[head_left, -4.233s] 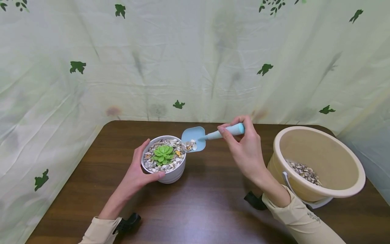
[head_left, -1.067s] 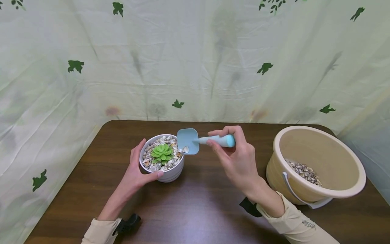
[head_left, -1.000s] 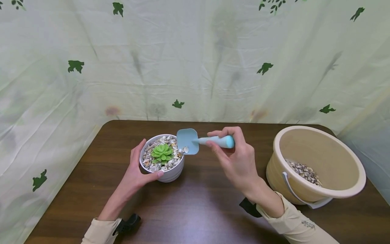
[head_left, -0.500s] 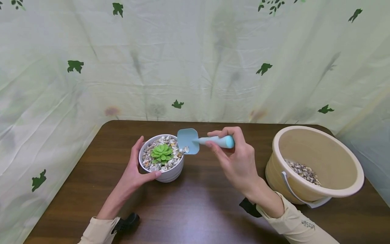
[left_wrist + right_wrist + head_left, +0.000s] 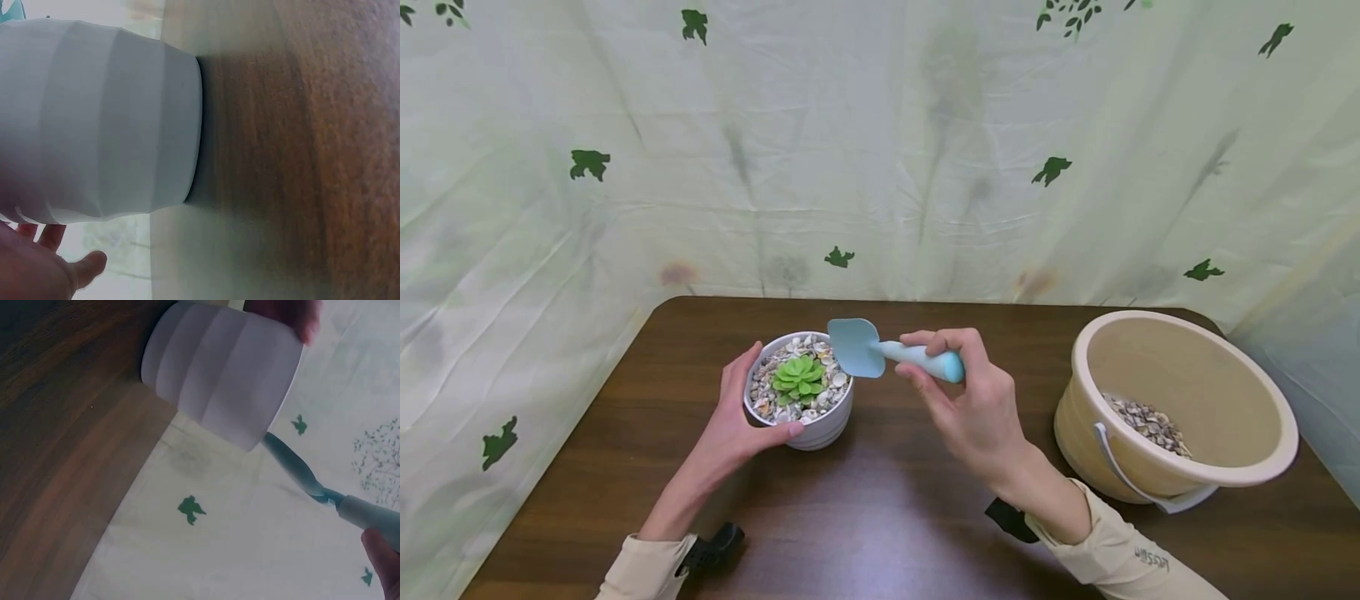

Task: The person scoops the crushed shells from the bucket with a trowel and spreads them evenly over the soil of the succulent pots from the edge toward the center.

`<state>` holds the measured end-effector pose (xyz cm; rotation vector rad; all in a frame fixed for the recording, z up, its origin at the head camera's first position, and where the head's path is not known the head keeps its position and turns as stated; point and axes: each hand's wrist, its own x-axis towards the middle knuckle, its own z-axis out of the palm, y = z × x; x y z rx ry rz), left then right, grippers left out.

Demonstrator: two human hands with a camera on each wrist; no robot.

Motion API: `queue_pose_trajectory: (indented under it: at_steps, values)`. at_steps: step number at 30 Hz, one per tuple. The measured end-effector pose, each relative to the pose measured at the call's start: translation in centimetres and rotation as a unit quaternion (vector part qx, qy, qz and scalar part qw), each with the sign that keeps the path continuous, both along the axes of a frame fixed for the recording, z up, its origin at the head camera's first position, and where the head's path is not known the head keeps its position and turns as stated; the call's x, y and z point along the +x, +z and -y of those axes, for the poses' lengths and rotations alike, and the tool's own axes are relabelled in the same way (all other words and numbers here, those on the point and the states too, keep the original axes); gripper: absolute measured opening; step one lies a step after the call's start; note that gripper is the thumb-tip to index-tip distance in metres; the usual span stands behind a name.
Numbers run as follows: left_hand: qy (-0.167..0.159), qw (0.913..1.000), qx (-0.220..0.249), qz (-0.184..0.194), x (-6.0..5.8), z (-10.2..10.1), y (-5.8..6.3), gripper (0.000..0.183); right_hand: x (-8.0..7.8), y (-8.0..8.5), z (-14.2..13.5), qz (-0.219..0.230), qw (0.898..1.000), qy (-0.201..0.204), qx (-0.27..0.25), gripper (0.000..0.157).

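A white ribbed flower pot (image 5: 826, 429) stands upright on the brown table, holding a green succulent (image 5: 799, 377) ringed by small shells and pebbles (image 5: 766, 403). My left hand (image 5: 733, 429) grips the pot from the left, its thumb across the front near the rim. In my right hand (image 5: 981, 408) a light blue trowel (image 5: 856, 350) is pinched by its handle between thumb and fingers. The tilted blade overlaps the pot's right rim and looks bare. The right wrist view has the trowel's blade (image 5: 290, 464) right at the rim.
At the right of the table (image 5: 887, 517) stands a large beige bucket (image 5: 1086, 437) with its handle (image 5: 1120, 475) hanging down. More shells and pebbles (image 5: 1150, 427) lie at its bottom. A pale curtain (image 5: 887, 150) with green leaf shapes hangs behind the table.
The trowel has moved left over the rim and tilted; the shells and pebbles seen on its blade earlier are off it. My left hand keeps its grip on the pot.
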<state>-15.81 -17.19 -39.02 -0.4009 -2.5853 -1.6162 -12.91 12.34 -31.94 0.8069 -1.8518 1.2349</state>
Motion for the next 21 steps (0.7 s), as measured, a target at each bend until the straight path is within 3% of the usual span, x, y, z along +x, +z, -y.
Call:
queue_pose_trajectory:
  at_steps: [5,10,14,21]
  values:
    - [-0.009,0.9986,0.036,0.039,0.1,0.0,0.1,0.11,-0.2,0.1,-0.4,0.017,1.0,0.004,-0.023,0.035]
    - [-0.007,0.9979,0.044,0.046,0.2,-0.1,0.2,0.109,-0.9,0.1,-1.2,0.081,0.992,0.029,-0.097,0.031]
    - [-0.003,0.9977,0.044,0.052,0.4,-0.1,0.2,0.109,-1.5,-0.1,-2.1,0.136,0.972,0.057,-0.184,0.026]
    - [-0.003,0.9979,0.044,0.047,0.3,-0.1,0.1,0.109,-2.0,0.1,-3.5,0.212,0.924,0.1,-0.302,0.023]
